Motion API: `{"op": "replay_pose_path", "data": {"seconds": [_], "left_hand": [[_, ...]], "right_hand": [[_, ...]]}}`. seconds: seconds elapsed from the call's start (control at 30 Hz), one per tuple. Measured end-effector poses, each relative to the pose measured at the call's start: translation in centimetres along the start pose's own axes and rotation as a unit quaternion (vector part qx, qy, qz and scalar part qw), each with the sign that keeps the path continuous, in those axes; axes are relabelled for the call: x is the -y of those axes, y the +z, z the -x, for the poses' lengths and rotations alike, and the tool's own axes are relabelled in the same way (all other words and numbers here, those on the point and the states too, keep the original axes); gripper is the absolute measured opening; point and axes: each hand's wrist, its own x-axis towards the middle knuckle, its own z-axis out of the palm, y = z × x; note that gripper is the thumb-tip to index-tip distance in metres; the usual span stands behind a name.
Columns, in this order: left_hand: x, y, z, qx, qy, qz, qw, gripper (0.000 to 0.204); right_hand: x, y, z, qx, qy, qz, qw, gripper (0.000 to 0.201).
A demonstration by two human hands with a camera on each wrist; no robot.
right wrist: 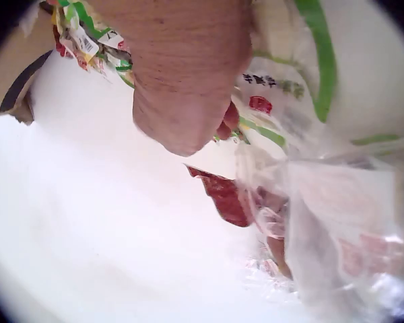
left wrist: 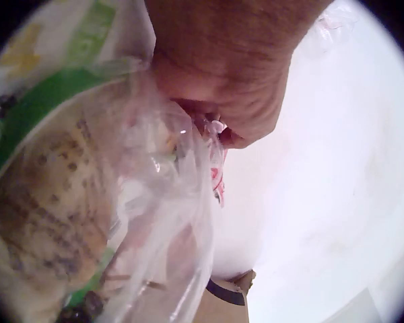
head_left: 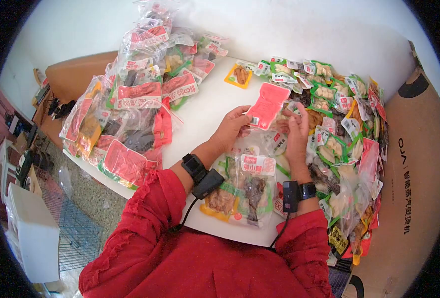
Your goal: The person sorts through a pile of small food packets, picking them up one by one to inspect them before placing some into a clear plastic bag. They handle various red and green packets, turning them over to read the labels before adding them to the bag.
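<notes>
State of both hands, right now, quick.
Left hand: closed, pinching the rim of the clear bag.
Right hand: fingers bent at the bag's other side; whether they grip it cannot be told.

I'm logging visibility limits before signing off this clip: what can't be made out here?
Right hand: its own back hides most fingertips in the right wrist view; its exact grip is unclear.
Flat bright-red packet: fine print too small in the head view.
Clear plastic bag: whatever lies behind its front packets is hidden in the head view.
Tall brown cardboard box: cut off by the head view's dark rim.
</notes>
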Motion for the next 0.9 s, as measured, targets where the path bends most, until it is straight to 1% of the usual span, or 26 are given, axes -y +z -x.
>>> {"op": "replay_pose_path", "data": {"seconds": [0.03,0.07,0.1,0.13,0.17,0.23,0.27,0.3,0.33,0.37,0.4,0.43,0.47,0.5,0.53,0.57,0.6,0.63,0.67,0.7,0.73,0.77,0.83,0.9], "left_hand": [[0.1,-0.2,-0.2,0.002,0.004,0.056,0.998,0.027],[0.3,-0.4,-0.4,0.003,0.008,0.113,0.994,0.027],[0.3,-0.5,-0.4,0.003,0.008,0.113,0.994,0.027],[0.3,-0.4,-0.5,0.003,0.011,0.124,0.992,0.027],[0.3,-0.4,-0.5,0.003,0.015,0.134,0.991,0.027],[0.0,-0.2,-0.2,0.006,0.006,0.118,0.993,0.027],[-0.1,-0.1,-0.1,0.01,-0.002,0.102,0.995,0.026],[0.0,-0.3,-0.1,0.01,-0.002,0.102,0.995,0.026],[0.1,-0.4,-0.2,0.03,-0.01,0.084,0.996,0.025],[0.3,-0.6,-0.2,0.048,-0.018,0.066,0.996,0.024],[-0.2,-0.3,0.1,0.049,-0.018,0.066,0.996,0.024],[-0.7,0.1,0.5,0.053,-0.027,0.115,0.992,0.022],[-1.1,0.4,0.8,0.057,-0.036,0.164,0.984,0.021],[-0.8,0.0,0.6,0.057,-0.036,0.164,0.984,0.021],[-0.4,-0.5,0.3,0.057,-0.008,0.14,0.988,0.023],[-0.1,-0.9,0.0,0.056,0.02,0.117,0.991,0.025],[-0.3,-0.7,0.2,0.056,0.02,0.117,0.991,0.025],[-0.4,-0.3,0.4,0.045,0.02,0.025,0.998,0.028],[-0.4,0.0,0.7,0.034,0.021,-0.067,0.997,0.031],[-0.3,0.3,0.7,0.034,0.021,-0.066,0.997,0.031],[-0.2,0.6,0.8,0.039,0.038,-0.098,0.994,0.031],[-0.1,0.7,0.8,0.044,0.055,-0.13,0.989,0.031],[0.1,0.7,0.6,0.045,0.056,-0.129,0.989,0.03],[0.5,0.5,0.4,0.047,0.058,-0.128,0.989,0.029]], "right_hand": [[0.2,0.3,0.0,-0.048,-0.048,0.139,0.988,0.039],[0.6,0.5,0.0,-0.048,-0.048,0.139,0.988,0.039],[1.2,0.8,0.1,-0.037,-0.195,0.352,0.915,0.045],[1.6,1.0,0.1,-0.024,-0.328,0.539,0.776,0.053],[1.8,1.2,0.2,-0.024,-0.328,0.539,0.776,0.053],[2.1,1.4,0.2,0.018,-0.348,0.587,0.731,0.056],[2.3,1.5,0.3,0.018,-0.348,0.587,0.731,0.056],[2.6,1.6,0.4,0.01,-0.361,0.604,0.71,0.052],[2.7,1.6,0.4,0.002,-0.375,0.621,0.688,0.049],[2.8,1.5,0.5,0.003,-0.375,0.621,0.688,0.049],[2.8,1.1,0.5,0.038,-0.369,0.633,0.68,0.042],[2.8,0.8,0.5,0.073,-0.363,0.643,0.67,0.037],[2.3,0.4,0.5,0.073,-0.363,0.644,0.67,0.037],[1.6,0.3,0.5,0.067,-0.321,0.58,0.746,0.031],[1.2,0.1,0.5,0.06,-0.275,0.509,0.813,0.026],[0.9,-0.1,0.6,0.06,-0.275,0.509,0.813,0.026],[1.1,0.2,0.8,0.012,-0.203,0.431,0.879,0.024],[1.1,0.4,0.9,-0.037,-0.127,0.344,0.929,0.023],[0.9,0.4,0.7,-0.036,-0.127,0.345,0.929,0.023],[0.6,0.4,0.5,-0.041,-0.112,0.25,0.961,0.023],[0.4,0.4,0.3,-0.044,-0.095,0.153,0.983,0.024],[0.4,0.4,0.3,-0.044,-0.095,0.153,0.983,0.024],[0.7,0.8,0.4,-0.039,-0.037,0.05,0.997,0.025],[1.0,1.3,0.6,-0.046,-0.037,0.037,0.998,0.025]]}}
